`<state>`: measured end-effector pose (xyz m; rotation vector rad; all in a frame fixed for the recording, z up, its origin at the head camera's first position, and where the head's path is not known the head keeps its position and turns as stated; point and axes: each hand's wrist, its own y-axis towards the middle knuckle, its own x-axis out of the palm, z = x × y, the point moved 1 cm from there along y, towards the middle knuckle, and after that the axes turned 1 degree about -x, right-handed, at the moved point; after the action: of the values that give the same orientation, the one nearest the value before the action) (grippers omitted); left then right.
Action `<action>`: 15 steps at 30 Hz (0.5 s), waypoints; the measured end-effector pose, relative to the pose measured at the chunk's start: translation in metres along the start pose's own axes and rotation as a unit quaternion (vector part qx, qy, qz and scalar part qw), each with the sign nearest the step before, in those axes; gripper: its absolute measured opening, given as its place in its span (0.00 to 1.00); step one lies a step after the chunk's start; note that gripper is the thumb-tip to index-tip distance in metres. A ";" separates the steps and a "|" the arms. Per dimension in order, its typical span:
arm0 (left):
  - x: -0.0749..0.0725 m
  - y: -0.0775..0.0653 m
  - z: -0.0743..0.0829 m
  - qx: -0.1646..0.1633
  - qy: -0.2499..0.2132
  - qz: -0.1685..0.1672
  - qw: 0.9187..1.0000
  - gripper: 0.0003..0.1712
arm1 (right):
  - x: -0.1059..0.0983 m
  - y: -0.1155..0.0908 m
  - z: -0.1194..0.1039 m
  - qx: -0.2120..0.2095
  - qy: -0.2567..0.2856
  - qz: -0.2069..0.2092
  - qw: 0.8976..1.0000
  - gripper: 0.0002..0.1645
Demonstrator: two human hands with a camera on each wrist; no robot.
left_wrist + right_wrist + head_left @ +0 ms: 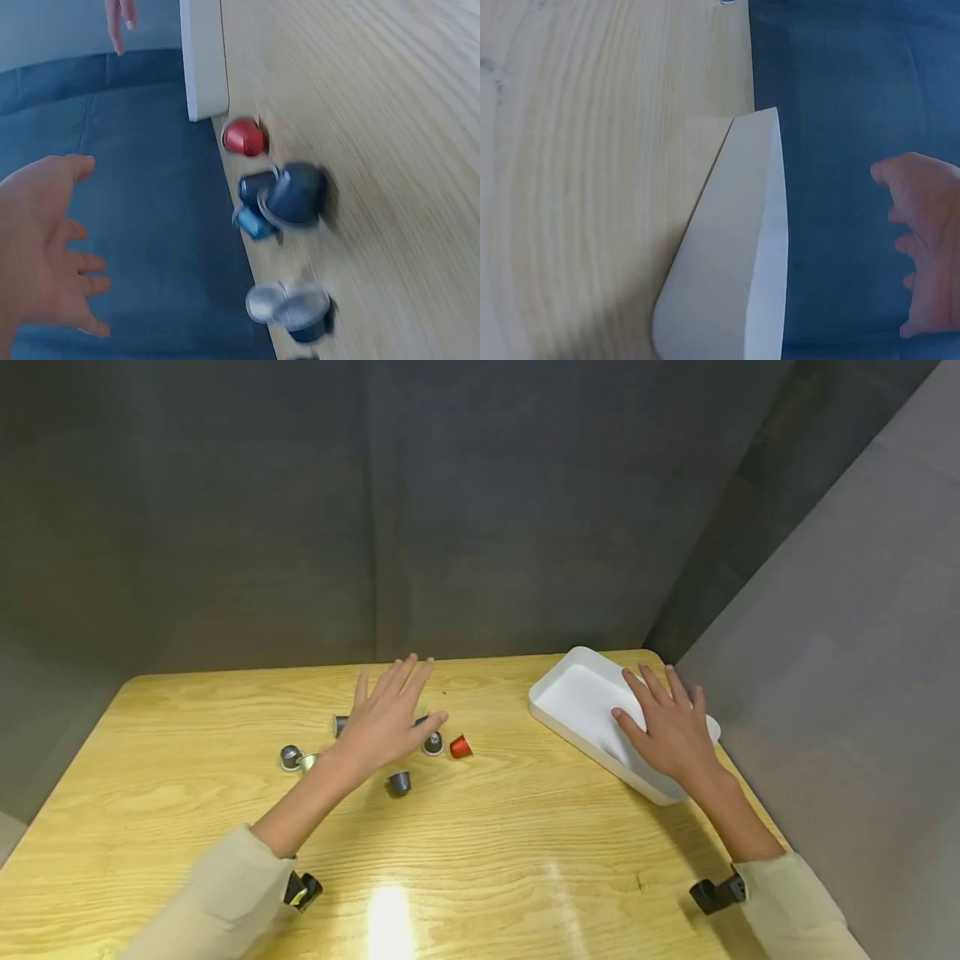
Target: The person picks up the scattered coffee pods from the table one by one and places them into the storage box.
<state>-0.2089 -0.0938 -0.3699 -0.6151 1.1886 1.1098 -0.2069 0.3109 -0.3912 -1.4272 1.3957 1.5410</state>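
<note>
Pods: at least seven, small, loosely grouped left of centre on the table (487, 843), partly hidden by an arm; red pod (460, 747) on its side, nearest the tray; grey pod (400, 783) nearest the wearer; dark pod (290, 757) rim down at the left, pale pod (308, 762) just beside it; blue pod (255, 223) among the dark ones. Mixed poses suggest a loose spill rather than an arrangement; the rim-down ones probably sit steadier, on their widest part

Tray (573, 693): white, shallow, right of the pods, set askew; lies flat, open side up, so its floor stays reachable from above

Hands: two, bare, holding nothing; left hand (390, 722) spread above the pods, right hand (670, 727) spread above the tray, both raised clear

Wrist cameras (302, 891): one per wrist, probably strapped there to face each hand's work

Surround: grey panels (525, 510) behind and beside the table
</note>
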 end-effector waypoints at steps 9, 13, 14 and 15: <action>0.022 0.045 0.040 0.081 -0.002 0.007 0.997 0.45 | 0.005 -0.018 0.016 0.041 -0.004 0.008 0.999 0.39; 0.032 0.064 0.054 0.103 0.012 -0.001 0.995 0.44 | 0.006 -0.027 0.023 0.058 -0.006 0.005 0.998 0.40; 0.035 0.069 0.056 0.108 0.017 -0.003 0.994 0.44 | 0.007 -0.029 0.025 0.062 -0.004 0.003 0.998 0.40; 0.039 0.073 0.058 0.111 0.020 -0.007 0.994 0.44 | 0.007 -0.032 0.026 0.067 -0.002 0.002 0.998 0.41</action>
<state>-0.2526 -0.0027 -0.3765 -0.4757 1.3198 0.9419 -0.1872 0.3424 -0.4103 -1.3404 1.4699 1.4242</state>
